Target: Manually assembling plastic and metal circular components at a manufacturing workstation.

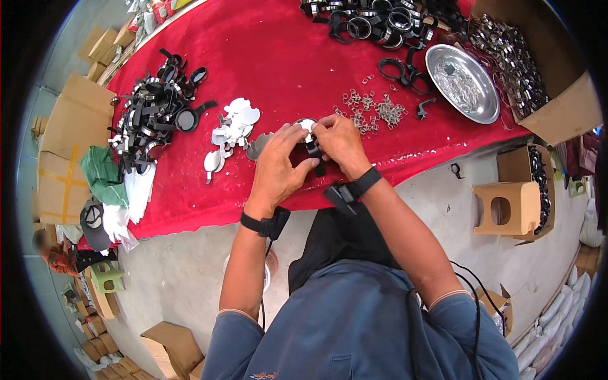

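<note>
in the frame's middle, left hand and right hand pinch a black band with a white disc on top.

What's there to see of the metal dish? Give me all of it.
The dish looks like shiny, silver-coloured metal, shallow, with a rim, and appears oval in this wide view. It sits upright on the red cloth, near the cloth's right end. Many small, shiny pieces and one dark piece lie inside, leaving some wall bare. A cardboard box stands close to its right; contact is unclear.
</note>
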`<state>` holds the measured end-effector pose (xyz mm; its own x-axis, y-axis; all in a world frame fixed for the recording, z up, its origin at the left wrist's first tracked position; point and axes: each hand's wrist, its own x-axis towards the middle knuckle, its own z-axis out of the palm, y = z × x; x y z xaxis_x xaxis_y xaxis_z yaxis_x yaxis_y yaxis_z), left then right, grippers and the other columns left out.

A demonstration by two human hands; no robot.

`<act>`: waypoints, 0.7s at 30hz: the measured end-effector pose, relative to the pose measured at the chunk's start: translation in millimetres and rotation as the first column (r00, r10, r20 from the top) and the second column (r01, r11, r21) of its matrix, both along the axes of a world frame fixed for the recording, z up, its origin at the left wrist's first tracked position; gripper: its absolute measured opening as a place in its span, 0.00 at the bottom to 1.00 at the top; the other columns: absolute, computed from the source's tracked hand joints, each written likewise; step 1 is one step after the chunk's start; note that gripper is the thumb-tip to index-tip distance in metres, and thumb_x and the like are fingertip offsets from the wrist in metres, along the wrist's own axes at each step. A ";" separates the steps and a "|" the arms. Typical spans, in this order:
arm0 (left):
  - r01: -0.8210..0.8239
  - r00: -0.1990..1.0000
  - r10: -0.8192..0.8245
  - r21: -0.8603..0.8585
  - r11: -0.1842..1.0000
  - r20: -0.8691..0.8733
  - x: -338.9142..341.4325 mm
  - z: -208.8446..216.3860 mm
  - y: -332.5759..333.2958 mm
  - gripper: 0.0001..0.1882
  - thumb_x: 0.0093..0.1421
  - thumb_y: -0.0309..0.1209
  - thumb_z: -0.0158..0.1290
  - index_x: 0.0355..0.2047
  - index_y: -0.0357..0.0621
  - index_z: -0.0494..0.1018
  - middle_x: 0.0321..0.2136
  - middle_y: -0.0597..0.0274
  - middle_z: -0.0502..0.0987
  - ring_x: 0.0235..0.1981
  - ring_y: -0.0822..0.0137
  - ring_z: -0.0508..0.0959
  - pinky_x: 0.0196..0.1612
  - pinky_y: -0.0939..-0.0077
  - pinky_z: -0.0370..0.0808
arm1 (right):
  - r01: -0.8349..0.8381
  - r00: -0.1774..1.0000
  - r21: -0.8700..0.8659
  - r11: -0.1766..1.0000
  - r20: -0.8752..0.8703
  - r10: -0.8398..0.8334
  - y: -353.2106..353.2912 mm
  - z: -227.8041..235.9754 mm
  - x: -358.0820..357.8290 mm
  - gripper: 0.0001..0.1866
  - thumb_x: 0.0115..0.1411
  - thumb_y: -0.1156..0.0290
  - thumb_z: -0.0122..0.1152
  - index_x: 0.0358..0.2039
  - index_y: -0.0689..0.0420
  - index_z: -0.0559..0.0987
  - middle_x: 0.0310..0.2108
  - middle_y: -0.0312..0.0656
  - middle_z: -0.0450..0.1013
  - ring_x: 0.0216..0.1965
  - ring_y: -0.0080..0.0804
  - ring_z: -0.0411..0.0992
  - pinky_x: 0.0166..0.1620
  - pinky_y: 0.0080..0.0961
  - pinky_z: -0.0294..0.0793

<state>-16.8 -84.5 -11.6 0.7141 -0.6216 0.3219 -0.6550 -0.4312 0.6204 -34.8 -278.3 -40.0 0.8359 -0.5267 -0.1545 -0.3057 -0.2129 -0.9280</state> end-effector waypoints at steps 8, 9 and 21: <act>-0.013 0.995 0.010 -0.027 1.000 -0.099 1.7 9.0 -4.8 0.33 0.54 0.28 0.74 0.62 0.38 0.81 0.66 0.42 0.81 0.72 0.39 0.75 0.77 0.50 0.70 | -0.069 0.996 -0.730 0.680 -0.015 0.085 -178.8 27.4 60.6 0.10 0.64 0.64 0.72 0.40 0.54 0.93 0.39 0.56 0.87 0.46 0.60 0.86 0.55 0.52 0.85; 0.000 0.995 -0.004 -0.040 0.999 -0.101 1.6 8.3 -10.8 0.33 0.54 0.28 0.74 0.62 0.38 0.81 0.66 0.42 0.81 0.72 0.39 0.75 0.77 0.50 0.70 | -0.083 0.996 -0.720 0.689 -0.042 0.077 -203.8 17.6 67.2 0.11 0.63 0.62 0.73 0.41 0.53 0.93 0.40 0.56 0.87 0.47 0.60 0.86 0.56 0.52 0.85; -0.061 0.991 0.050 -0.080 0.995 -0.123 -1.8 4.9 -3.3 0.31 0.55 0.30 0.74 0.60 0.36 0.83 0.65 0.42 0.82 0.71 0.41 0.76 0.76 0.53 0.72 | -0.169 0.983 -0.846 0.506 -0.184 0.020 -168.8 14.9 70.3 0.13 0.64 0.60 0.75 0.41 0.57 0.90 0.41 0.54 0.87 0.48 0.59 0.86 0.54 0.53 0.84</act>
